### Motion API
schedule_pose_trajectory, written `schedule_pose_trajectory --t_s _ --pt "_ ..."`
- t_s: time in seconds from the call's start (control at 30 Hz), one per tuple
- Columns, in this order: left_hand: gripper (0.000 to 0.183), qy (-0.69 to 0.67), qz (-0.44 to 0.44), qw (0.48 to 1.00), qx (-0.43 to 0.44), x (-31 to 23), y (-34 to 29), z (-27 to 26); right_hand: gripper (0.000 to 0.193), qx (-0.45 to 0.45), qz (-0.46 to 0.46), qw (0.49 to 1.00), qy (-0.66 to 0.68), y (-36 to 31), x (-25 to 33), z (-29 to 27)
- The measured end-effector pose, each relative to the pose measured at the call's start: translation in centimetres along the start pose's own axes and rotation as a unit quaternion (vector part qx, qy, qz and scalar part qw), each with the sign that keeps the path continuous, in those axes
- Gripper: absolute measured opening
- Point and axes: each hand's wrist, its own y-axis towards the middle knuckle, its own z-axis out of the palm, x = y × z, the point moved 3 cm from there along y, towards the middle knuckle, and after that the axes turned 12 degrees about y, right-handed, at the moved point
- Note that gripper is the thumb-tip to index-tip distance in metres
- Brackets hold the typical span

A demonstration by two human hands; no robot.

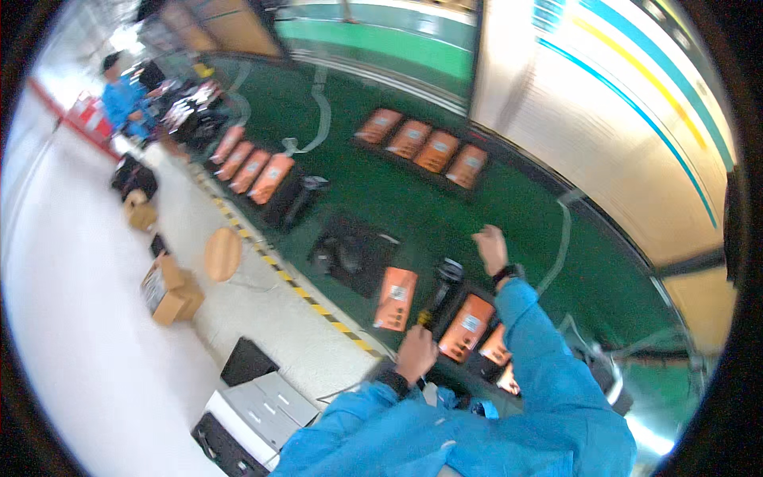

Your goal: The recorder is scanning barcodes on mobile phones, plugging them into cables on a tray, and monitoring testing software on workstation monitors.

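My left hand (416, 353) is at the near edge of the green table, its fingers curled and partly hidden. They meet the lower end of a black handheld device (447, 277) with a yellow part, which looks like a scanner. Left of the device lies a flat orange box (396, 299). To its right, more orange boxes (467, 327) sit in a black tray, partly covered by my right arm. My right hand (491, 246) is over the green surface beyond them, fingers loosely bent and apart, with nothing visible in it.
A black tray of orange boxes (439, 151) stands at the far side, another row (250, 171) farther left beside a second black device (311, 188). A dark mat or panel (354, 250) lies between. A person in blue (123, 99) sits far left; a round stool (222, 254) and cartons (171, 294) stand on the floor.
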Motion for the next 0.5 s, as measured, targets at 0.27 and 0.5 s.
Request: schedule_pose_trajectory --t_s 0.27,0.5 --pt "0.028 -0.037 -0.077 0.996 -0.019 -0.4 -0.2 1.5 0.02 0.045 0.179 0.941 0.284 17.1 -7.9 5.3" --pt "0.024 -0.064 -0.133 0.988 -0.043 0.1 0.3 2.3 0.027 0.072 0.272 0.849 0.448 15.2 -4.3 5.6"
